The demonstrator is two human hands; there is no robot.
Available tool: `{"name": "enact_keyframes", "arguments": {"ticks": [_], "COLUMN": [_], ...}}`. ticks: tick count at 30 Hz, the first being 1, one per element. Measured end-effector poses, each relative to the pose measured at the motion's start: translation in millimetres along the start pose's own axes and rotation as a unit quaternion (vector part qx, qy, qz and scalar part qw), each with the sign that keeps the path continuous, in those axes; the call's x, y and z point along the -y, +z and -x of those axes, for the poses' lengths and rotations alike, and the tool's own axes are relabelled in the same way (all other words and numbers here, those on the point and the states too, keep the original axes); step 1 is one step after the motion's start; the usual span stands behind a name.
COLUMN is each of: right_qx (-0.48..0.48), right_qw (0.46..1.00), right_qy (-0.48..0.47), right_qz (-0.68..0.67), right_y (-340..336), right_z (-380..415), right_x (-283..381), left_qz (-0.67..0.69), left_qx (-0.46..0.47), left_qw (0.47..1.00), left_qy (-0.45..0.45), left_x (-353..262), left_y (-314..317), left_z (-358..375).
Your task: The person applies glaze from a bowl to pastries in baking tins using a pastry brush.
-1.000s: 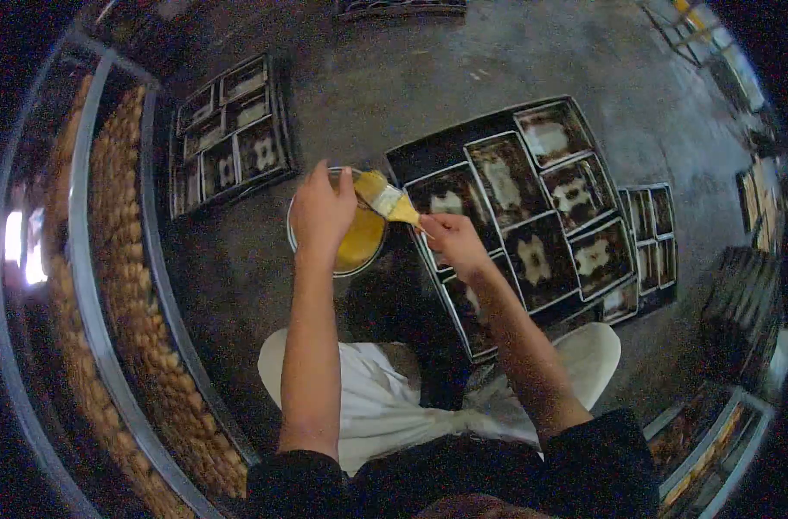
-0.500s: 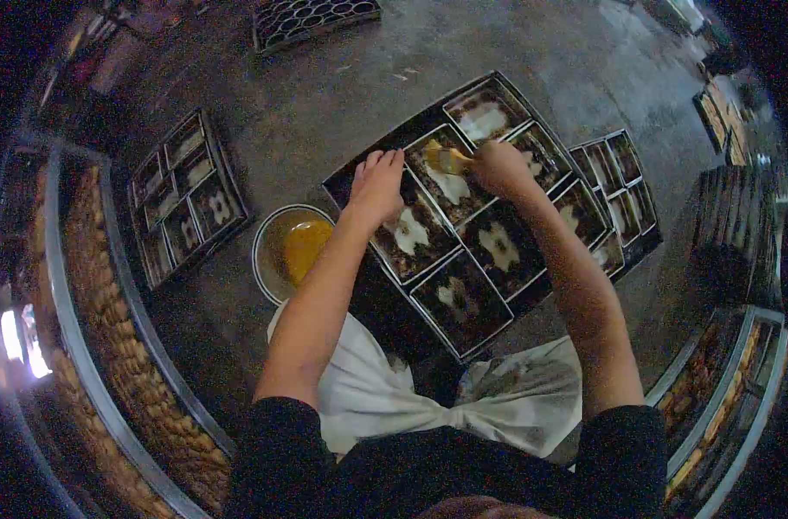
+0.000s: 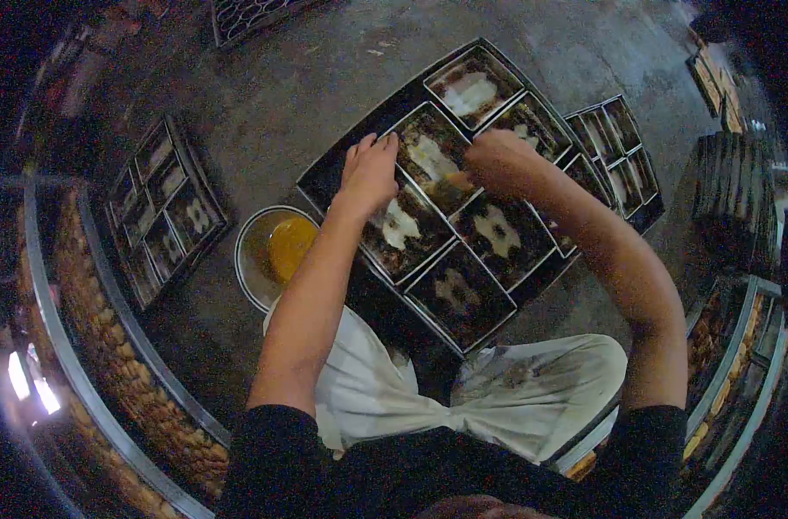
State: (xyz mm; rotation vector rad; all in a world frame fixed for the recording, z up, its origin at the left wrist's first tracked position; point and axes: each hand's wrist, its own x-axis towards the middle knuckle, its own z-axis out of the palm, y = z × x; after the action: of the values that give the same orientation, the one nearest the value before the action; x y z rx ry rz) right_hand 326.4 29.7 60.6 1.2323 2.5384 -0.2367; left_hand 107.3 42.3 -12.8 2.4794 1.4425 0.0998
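Note:
A dark tray of rectangular metal moulds (image 3: 453,292) lies in front of me, each mould blackened with a pale patch on its bottom. My left hand (image 3: 372,173) rests on the tray's upper left part, fingers on a mould's rim. In my right hand (image 3: 504,164) is a brush (image 3: 454,182), its yellowish bristles inside the upper middle mould; the handle is hidden by the fingers. Left of the tray stands a round bowl (image 3: 254,265) with orange-yellow liquid, partly behind my left forearm.
Another mould tray (image 3: 186,186) lies on the floor at the left, and one (image 3: 620,143) at the right. Racks of brown baked pieces (image 3: 121,355) stand at the lower left and lower right. A stack of dark trays (image 3: 730,186) is at the far right.
The brush and my right hand have moved down within the upper middle mould, and my right elbow has swung outward. The view has shifted slightly. My left hand keeps its place on the tray.

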Motion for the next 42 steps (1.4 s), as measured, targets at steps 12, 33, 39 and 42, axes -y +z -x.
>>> {"name": "enact_keyframes", "arguments": {"ticks": [12, 33, 39, 42], "right_qx": [-0.081, 0.024, 0.099, 0.002], "right_qw": [0.995, 0.993, 0.994, 0.998], "right_qy": [-0.014, 0.029, -0.017, 0.039], "right_qz": [0.048, 0.110, 0.049, 0.039], "right_y": [2.4, -13.2, -23.6, -29.4], "right_z": [-47.0, -58.1, -39.1, -48.8], "right_x": [-8.3, 0.3, -11.3, -13.8], "left_qz": [0.044, 0.057, 0.057, 0.063], "left_qx": [-0.045, -0.059, -0.075, -0.069], "left_qw": [0.998, 0.988, 0.989, 0.989], "left_qy": [-0.012, -0.129, -0.114, -0.111], "left_x": [12.5, -4.1, -8.7, -8.1], "left_y": [9.4, 0.5, 3.3, -1.0], "left_z": [-15.0, -31.2, -32.5, -31.1]}}
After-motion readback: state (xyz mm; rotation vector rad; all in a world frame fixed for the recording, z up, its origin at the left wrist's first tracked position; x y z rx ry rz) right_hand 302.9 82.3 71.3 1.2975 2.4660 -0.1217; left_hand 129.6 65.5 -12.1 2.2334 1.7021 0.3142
